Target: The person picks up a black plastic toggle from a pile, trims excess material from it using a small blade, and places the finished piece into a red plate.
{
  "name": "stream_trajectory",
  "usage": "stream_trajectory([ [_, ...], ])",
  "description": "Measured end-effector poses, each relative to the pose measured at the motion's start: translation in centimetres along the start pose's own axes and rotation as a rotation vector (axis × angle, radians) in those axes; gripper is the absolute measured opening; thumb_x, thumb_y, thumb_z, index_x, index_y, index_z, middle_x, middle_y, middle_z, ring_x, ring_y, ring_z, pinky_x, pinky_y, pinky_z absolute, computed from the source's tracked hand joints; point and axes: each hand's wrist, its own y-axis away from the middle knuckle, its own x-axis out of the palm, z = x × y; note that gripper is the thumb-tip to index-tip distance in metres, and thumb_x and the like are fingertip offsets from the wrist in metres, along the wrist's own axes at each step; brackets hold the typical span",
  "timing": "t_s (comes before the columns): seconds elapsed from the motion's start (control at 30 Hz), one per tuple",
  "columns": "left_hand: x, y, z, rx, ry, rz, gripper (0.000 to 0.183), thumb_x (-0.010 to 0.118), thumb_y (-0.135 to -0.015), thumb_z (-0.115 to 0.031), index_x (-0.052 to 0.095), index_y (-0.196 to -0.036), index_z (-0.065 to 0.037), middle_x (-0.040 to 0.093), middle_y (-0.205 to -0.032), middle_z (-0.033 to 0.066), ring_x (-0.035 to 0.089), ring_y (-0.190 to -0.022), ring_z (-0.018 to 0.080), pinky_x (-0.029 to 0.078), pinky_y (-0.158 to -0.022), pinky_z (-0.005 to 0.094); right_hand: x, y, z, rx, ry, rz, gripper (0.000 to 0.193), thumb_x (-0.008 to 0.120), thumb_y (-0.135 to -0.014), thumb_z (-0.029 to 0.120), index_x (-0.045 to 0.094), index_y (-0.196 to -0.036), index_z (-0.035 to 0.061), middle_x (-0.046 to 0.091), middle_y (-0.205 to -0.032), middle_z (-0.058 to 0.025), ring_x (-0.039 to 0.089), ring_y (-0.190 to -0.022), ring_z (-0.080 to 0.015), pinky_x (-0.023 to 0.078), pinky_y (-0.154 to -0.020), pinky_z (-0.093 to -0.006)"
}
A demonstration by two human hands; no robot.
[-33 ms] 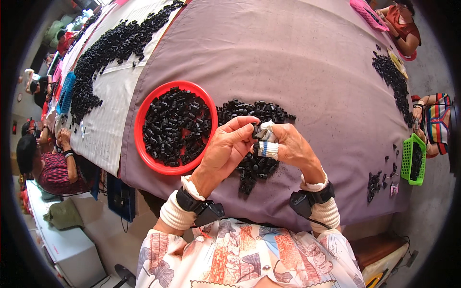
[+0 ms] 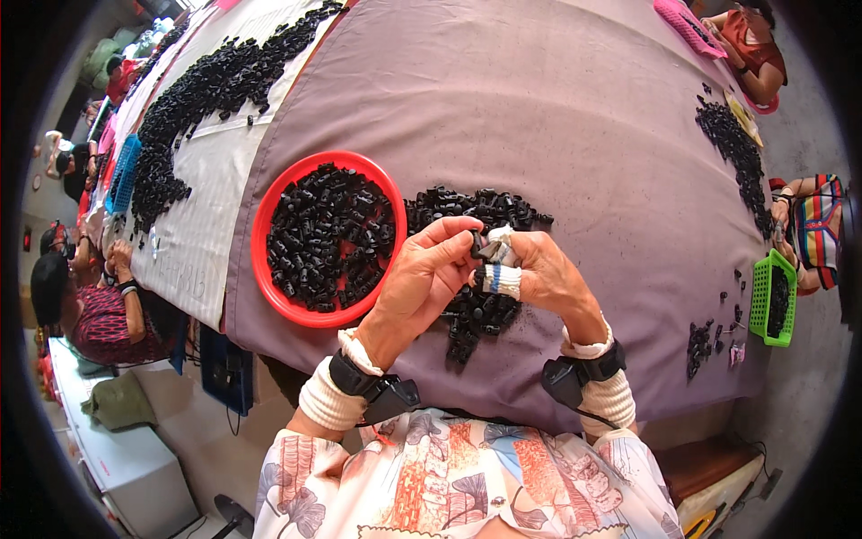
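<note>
My left hand (image 2: 420, 277) pinches a small black plastic part (image 2: 477, 243) between thumb and forefinger. From the other side my right hand (image 2: 553, 274) closes on the same part; white cloth wraps (image 2: 500, 280) with blue stripes cover its thumb and a finger. The part's exact shape is mostly hidden by my fingers. Beneath and behind both hands spreads a loose pile of similar black parts (image 2: 483, 316) on the cloth. Left of my left hand stands a round red basin (image 2: 392, 202), filled with more of these black parts.
A mauve cloth (image 2: 575, 117) covers the table. Long heaps of black parts (image 2: 180, 117) lie on a pale cloth at left, another heap (image 2: 732, 148) at far right. A green basket (image 2: 762, 296) stands at the right edge. Other people sit along both sides.
</note>
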Motion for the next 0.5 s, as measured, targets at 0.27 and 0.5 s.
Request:
stream_trajectory([
  [0.27, 0.1, 0.0, 0.1, 0.029, -0.023, -0.038, 0.020, 0.053, -0.088, -0.007, 0.056, -0.107, 0.000, 0.062, -0.087, 0.0060, 0.058, -0.074, 0.0111, 0.049, -0.071, 0.0271, 0.7, 0.5, 1.4, 0.084, -0.124, -0.152, 0.023, 0.070, -0.074, 0.019, 0.056, -0.083, 0.0028, 0.051, -0.061, 0.0001, 0.041, -0.056, -0.0077, 0.038, -0.052, -0.0254],
  [0.5, -0.5, 0.2, 0.3, 0.053, -0.110, 0.059, 0.024, 0.054, -0.088, -0.009, 0.054, -0.111, 0.000, 0.062, -0.093, 0.0065, 0.059, -0.081, 0.0123, 0.051, -0.075, 0.0313, 0.9, 0.8, 0.9, 0.123, -0.256, -0.170, 0.020, 0.067, -0.078, 0.019, 0.057, -0.086, 0.0032, 0.053, -0.064, 0.0021, 0.045, -0.052, -0.0052, 0.037, -0.045, -0.0214],
])
